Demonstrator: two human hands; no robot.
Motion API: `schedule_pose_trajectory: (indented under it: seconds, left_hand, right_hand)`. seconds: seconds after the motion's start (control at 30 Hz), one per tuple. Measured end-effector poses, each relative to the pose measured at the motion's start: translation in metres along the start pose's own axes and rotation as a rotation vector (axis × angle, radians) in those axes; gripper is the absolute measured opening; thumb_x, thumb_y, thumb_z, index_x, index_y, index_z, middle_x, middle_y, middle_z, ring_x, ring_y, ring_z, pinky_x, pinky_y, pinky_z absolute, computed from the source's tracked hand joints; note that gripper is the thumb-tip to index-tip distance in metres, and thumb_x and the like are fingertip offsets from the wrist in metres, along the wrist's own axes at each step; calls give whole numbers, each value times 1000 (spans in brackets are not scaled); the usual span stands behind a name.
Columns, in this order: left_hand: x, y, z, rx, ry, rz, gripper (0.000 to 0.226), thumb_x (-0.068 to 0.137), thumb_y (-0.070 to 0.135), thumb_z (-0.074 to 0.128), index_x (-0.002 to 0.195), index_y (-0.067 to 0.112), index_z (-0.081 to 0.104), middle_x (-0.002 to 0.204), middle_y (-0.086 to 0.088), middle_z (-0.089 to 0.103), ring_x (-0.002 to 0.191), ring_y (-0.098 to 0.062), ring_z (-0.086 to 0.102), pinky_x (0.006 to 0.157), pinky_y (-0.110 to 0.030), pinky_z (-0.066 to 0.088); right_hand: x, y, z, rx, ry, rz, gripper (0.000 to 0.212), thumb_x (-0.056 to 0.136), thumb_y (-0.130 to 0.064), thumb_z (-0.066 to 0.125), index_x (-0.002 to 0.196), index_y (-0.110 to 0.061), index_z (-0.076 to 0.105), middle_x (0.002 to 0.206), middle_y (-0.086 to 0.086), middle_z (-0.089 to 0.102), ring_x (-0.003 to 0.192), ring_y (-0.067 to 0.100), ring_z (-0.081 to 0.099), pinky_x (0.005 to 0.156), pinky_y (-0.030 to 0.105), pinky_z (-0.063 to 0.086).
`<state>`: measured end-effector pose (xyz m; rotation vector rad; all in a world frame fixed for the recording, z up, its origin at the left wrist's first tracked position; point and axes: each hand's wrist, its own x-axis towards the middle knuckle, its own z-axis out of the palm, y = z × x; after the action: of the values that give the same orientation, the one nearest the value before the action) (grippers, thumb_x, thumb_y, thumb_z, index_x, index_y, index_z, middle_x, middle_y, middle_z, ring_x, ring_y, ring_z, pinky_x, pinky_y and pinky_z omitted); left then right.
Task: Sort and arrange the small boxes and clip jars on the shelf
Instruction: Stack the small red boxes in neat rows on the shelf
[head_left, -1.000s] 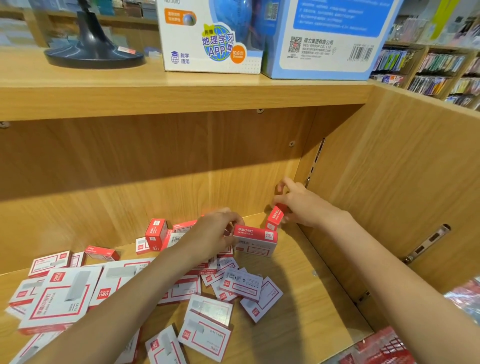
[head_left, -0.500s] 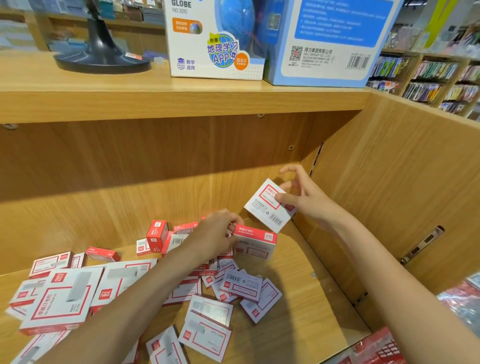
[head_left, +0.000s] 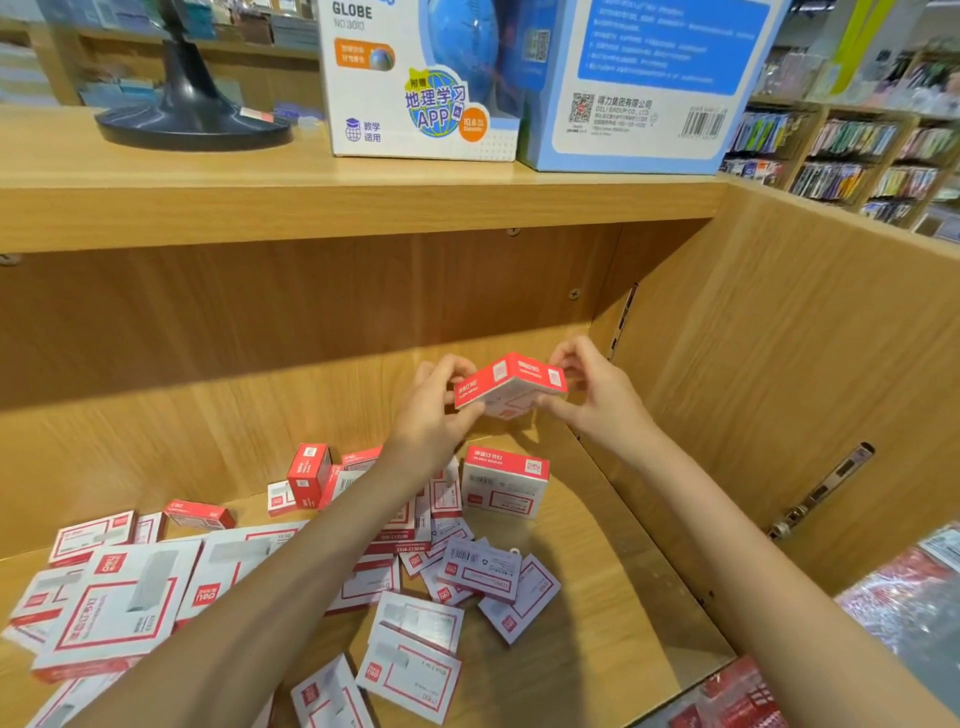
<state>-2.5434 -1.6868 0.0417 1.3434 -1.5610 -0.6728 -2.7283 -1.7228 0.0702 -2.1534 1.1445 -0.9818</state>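
Observation:
Both hands hold one small red-and-white staple box (head_left: 511, 384) in the air above the shelf floor, near the back right corner. My left hand (head_left: 436, 410) grips its left end and my right hand (head_left: 592, 397) pinches its right end. Below them another red-topped box (head_left: 505, 483) stands upright on the wooden shelf (head_left: 597, 639). Several more red-and-white boxes lie scattered flat over the left and middle of the shelf, among them a large one (head_left: 111, 608) and a small upright one (head_left: 309, 473).
The shelf's right side wall (head_left: 779, 415) carries a metal bracket (head_left: 826, 488). On the board above stand a globe box (head_left: 421, 78), a blue box (head_left: 639, 83) and a black stand base (head_left: 192, 124). Red packaged goods (head_left: 737, 696) lie at the lower right.
My right hand lifted a box from the back corner and turned it. My left hand left the upright box on the shelf and rose to take the held box's other end.

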Motion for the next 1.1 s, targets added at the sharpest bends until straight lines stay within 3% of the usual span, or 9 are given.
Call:
schedule_pose_trajectory:
  seconds: [0.07,0.2,0.33,0.47,0.67,0.83,0.93,1.03,1.1]
  left_hand:
    - [0,3,-1,118,-32,20,23,85,8,61,97,24,50,101,4,42,88,-3,49,70,-4,43]
    - [-3,2,3,165,-113,10,21,86,8,60,98,23,51,103,2,42,84,-6,52,69,-12,50]
    - [0,2,6,243,-169,-12,21,87,11,60,107,18,56,105,2,42,91,-9,49,78,-20,48]
    - [1,6,5,295,-215,-44,27,90,18,56,117,18,53,108,2,41,86,-2,45,74,-10,39]
    - [-12,-4,-4,484,-471,-109,35,79,27,71,110,21,58,108,7,50,98,-9,50,85,-24,45]
    - [-12,-13,21,496,-258,-62,23,78,22,71,96,11,61,93,0,55,85,-12,47,63,-15,31]
    - [-4,-12,46,431,-76,-108,31,77,18,71,99,9,51,98,-5,50,88,-16,49,69,-17,30]
    - [4,-13,62,334,-10,-188,46,76,17,73,110,5,45,103,-5,48,91,-17,48,75,-22,37]
    - [10,-17,71,292,-12,-199,46,74,16,74,110,4,48,107,-10,58,95,-22,57,82,-30,46]
  right_hand:
    - [-7,6,6,-72,-40,48,37,80,-2,67,104,-17,45,97,-5,56,86,10,56,69,10,44]
    - [-21,17,17,-201,-133,55,31,85,-14,63,114,-16,53,104,-7,57,96,7,52,80,22,47]
    - [-20,21,17,-285,-144,97,28,84,-22,65,109,-20,54,96,-8,55,84,-2,42,67,14,31]
    - [-14,26,16,-372,-196,134,26,84,-11,63,109,-14,55,107,2,61,100,16,53,83,28,45]
    - [-10,37,14,-568,-78,137,28,87,-10,59,115,-9,54,107,3,45,97,24,56,78,25,41]
    - [-16,42,12,-386,-42,213,28,91,-18,56,117,-9,53,108,4,45,102,22,54,89,31,45]
    - [-21,41,0,-254,-182,248,43,91,-34,54,127,-11,49,115,5,47,111,19,49,97,28,39]
    - [-26,44,-2,-507,-285,148,60,83,-32,65,134,-12,41,128,5,41,118,18,41,100,28,35]
    - [-28,45,5,-803,-221,22,61,77,-26,72,128,-8,45,127,9,44,117,24,42,99,35,38]
